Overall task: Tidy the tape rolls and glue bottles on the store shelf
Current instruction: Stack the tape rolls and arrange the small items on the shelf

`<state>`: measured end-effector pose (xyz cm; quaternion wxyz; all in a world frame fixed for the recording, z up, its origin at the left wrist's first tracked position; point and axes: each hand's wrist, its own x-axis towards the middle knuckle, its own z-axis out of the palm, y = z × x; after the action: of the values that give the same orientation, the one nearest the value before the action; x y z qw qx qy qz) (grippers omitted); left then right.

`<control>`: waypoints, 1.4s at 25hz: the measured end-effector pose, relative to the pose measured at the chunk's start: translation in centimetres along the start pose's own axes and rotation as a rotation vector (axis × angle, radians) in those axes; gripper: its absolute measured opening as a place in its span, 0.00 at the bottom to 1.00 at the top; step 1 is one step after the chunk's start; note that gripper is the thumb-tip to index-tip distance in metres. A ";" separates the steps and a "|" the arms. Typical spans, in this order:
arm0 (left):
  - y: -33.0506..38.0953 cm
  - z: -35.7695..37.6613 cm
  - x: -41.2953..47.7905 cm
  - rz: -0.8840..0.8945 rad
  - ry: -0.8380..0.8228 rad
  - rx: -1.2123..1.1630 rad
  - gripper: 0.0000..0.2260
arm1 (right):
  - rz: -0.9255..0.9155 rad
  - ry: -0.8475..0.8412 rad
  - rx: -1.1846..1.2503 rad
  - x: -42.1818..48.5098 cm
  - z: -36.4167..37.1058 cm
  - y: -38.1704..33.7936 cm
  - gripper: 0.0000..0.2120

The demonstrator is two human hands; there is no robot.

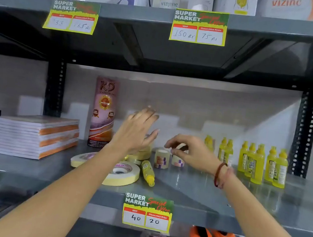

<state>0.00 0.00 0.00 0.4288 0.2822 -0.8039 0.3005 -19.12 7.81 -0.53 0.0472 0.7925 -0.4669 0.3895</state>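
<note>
On the grey metal shelf point(192, 189) lie flat cream tape rolls point(125, 175), one more point(81, 159) to their left, and a low stack point(141, 155) behind them. A yellow glue bottle point(148, 173) lies on its side beside them. Two small tape packs point(161, 158) stand upright in the middle. Several yellow glue bottles point(254, 162) stand at the right. My left hand point(137, 130) hovers with fingers spread above the stacked rolls, holding nothing. My right hand point(189, 151) pinches a small tape roll point(182, 147) above the small packs.
A tall pink KD tape tube point(103, 112) stands at the back left. A pile of notebooks point(33, 135) fills the shelf's left part. Black perforated uprights point(305, 132) frame the bay. A price tag point(147, 212) hangs on the shelf's front edge, with orange items below.
</note>
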 end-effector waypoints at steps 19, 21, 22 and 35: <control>-3.8 -2.2 -17.3 -0.205 0.098 0.009 0.18 | -0.137 -0.180 -0.150 6.0 10.3 -5.3 0.11; -3.7 -2.0 -17.5 -0.227 0.114 0.028 0.19 | -0.156 -0.352 -0.205 7.2 12.3 -7.3 0.14; -3.7 -2.1 -17.5 -0.227 0.117 0.038 0.19 | -0.146 -0.457 -0.271 7.7 13.2 -8.0 0.17; -3.3 -2.2 -17.6 -0.204 0.143 0.054 0.19 | 0.051 -0.127 -0.118 13.3 9.6 -4.9 0.17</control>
<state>11.85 2.90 -13.35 0.5056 0.3520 -0.7300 0.2960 -6.37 -3.01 3.05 0.0539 0.7992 -0.5112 0.3115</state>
